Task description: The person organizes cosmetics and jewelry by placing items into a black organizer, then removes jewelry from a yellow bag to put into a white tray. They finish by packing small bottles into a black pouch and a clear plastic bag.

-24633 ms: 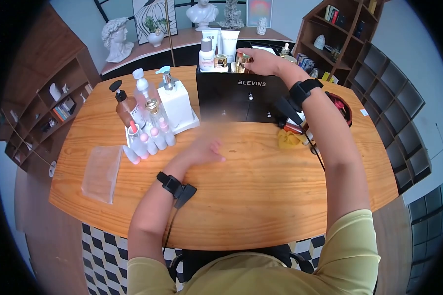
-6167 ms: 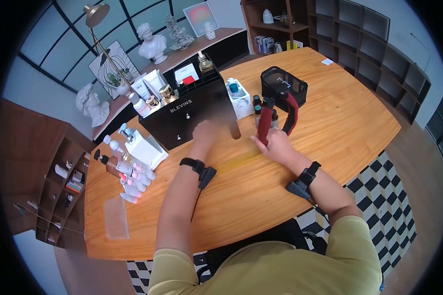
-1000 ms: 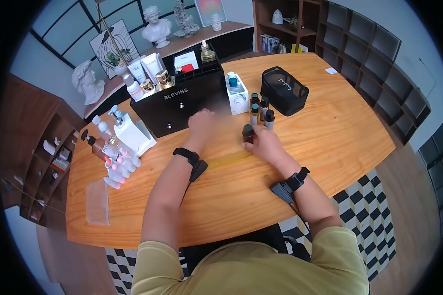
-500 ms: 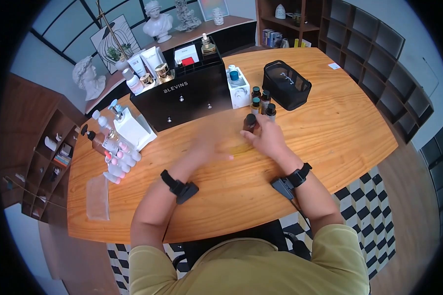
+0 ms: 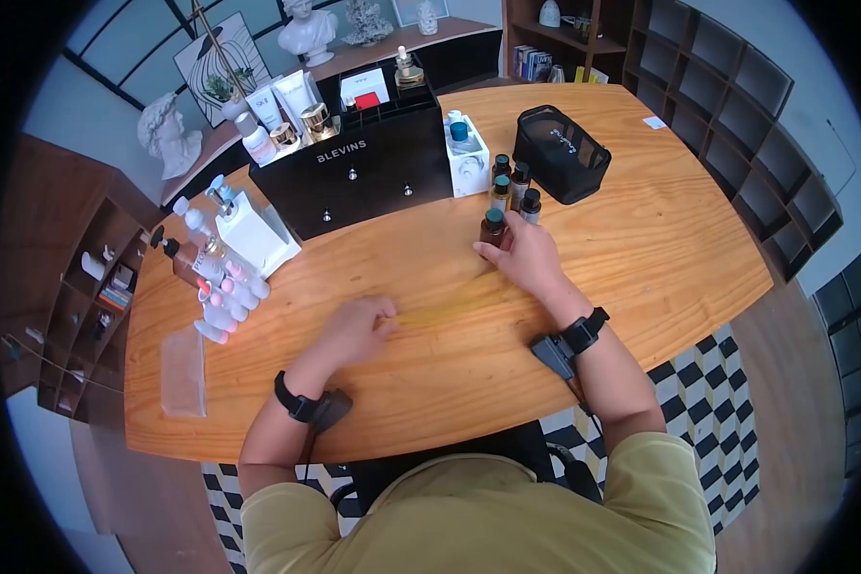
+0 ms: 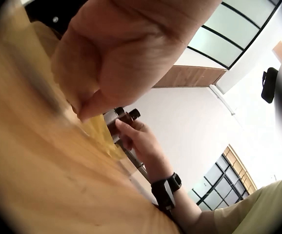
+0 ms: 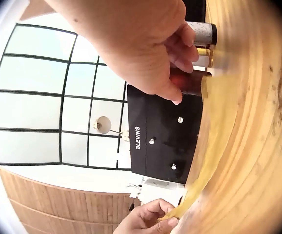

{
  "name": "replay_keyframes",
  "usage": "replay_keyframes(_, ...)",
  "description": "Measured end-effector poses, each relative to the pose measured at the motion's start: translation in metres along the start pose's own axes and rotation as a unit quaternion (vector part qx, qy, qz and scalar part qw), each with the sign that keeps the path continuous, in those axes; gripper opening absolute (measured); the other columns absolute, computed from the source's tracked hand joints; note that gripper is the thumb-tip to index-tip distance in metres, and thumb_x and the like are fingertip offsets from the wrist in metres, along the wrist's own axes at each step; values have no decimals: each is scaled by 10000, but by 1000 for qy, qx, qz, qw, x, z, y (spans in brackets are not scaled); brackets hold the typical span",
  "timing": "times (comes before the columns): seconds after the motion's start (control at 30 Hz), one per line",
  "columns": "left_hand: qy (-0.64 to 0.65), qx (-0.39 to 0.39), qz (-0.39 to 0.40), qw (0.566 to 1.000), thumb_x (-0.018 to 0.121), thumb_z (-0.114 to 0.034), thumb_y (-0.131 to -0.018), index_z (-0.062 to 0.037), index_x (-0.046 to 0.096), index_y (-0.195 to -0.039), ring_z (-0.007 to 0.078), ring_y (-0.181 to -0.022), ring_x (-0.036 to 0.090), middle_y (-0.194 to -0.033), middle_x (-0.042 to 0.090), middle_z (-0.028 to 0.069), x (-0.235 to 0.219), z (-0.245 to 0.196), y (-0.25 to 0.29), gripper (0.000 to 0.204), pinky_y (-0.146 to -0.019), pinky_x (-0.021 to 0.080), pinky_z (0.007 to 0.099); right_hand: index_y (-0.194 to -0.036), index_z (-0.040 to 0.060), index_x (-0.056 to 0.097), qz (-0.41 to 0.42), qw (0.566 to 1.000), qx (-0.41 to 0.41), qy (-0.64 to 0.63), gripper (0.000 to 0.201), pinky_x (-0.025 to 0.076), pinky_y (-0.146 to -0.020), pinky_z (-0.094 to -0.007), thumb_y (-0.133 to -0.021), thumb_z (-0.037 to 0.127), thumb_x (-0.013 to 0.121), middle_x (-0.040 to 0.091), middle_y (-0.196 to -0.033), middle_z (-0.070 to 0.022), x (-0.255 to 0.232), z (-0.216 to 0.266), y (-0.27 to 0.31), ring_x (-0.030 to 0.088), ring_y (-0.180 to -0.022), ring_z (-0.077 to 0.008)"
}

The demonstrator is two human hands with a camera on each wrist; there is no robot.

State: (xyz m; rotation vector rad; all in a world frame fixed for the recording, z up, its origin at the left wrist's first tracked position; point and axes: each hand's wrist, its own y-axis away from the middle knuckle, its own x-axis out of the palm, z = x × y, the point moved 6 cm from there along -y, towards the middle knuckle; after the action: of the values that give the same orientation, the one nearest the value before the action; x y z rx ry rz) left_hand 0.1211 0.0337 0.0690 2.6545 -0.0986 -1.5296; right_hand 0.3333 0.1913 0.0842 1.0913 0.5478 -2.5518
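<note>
My right hand (image 5: 534, 258) grips a small dark brown bottle (image 5: 491, 230) with a dark teal cap, standing upright on the wooden table. In the right wrist view the thumb and fingers lie around the bottle (image 7: 194, 83), its base at the end of a sheer yellow ribbon (image 7: 216, 131). The ribbon (image 5: 450, 311) runs left across the table to my left hand (image 5: 354, 330), which pinches its other end between thumb and fingers. Several similar small bottles (image 5: 500, 194) stand close together just behind the held one.
A black drawer chest (image 5: 354, 182) topped with cosmetics stands behind my hands. Beside it are a white box (image 5: 469, 172) and a black mesh bag (image 5: 562, 158). Pump bottles, including a white dispenser (image 5: 249, 234), stand at the left, near a clear pouch (image 5: 183, 373).
My left hand has moved from the chest's front down and left, and now pinches the ribbon. My right hand stays on the bottle. The red looped thing it held earlier is out of sight.
</note>
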Motion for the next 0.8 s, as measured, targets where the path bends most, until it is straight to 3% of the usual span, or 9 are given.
replay_keyframes(0.07,-42,-27,-52,997,692,-161,-782,-43,605,-929,324,-816,624,-863,652,154,-12,13,7,208,-716,487,390,-1035,47,595,30,999,17,6,447,511,-659,-392,-734,331,764,665,-760,-104,4,-3,-1,656,-768,-297)
replay_keyframes(0.23,-18,3,-28,999,759,-233,-725,-33,588,-947,302,-864,622,-887,646,130,-21,29,18,344,-748,485,373,-1016,42,589,99,994,21,48,441,506,-706,-400,-740,341,760,676,-828,-118,16,-5,2,652,-829,-313)
replay_keyframes(0.37,-24,-12,-16,1000,810,-277,-682,-17,590,-988,244,-835,620,-900,638,111,-20,24,18,458,-758,501,325,-990,26,587,94,995,10,23,460,497,-651,-382,-729,356,770,644,-749,-117,24,-10,2,643,-737,-299)
replay_keyframes(0.67,-68,-37,19,997,783,-405,-710,-41,617,-918,252,-771,631,-828,652,96,-21,16,7,451,-678,492,324,-948,22,590,86,996,-5,21,413,494,-644,-391,-775,373,721,648,-741,-118,32,-13,2,641,-728,-303)
replay_keyframes(0.73,-117,-34,12,993,740,-411,-754,-50,624,-890,287,-774,632,-816,659,106,-29,9,1,403,-678,487,360,-937,20,590,82,996,-9,31,412,494,-643,-393,-775,377,720,649,-736,-117,30,-10,2,641,-724,-305)
replay_keyframes(0.8,-138,-36,0,990,707,-393,-788,-59,631,-856,310,-769,633,-795,661,114,-41,3,-10,348,-673,487,385,-990,40,594,119,992,31,42,383,496,-736,-401,-790,347,707,671,-857,-129,24,-3,4,640,-847,-317)
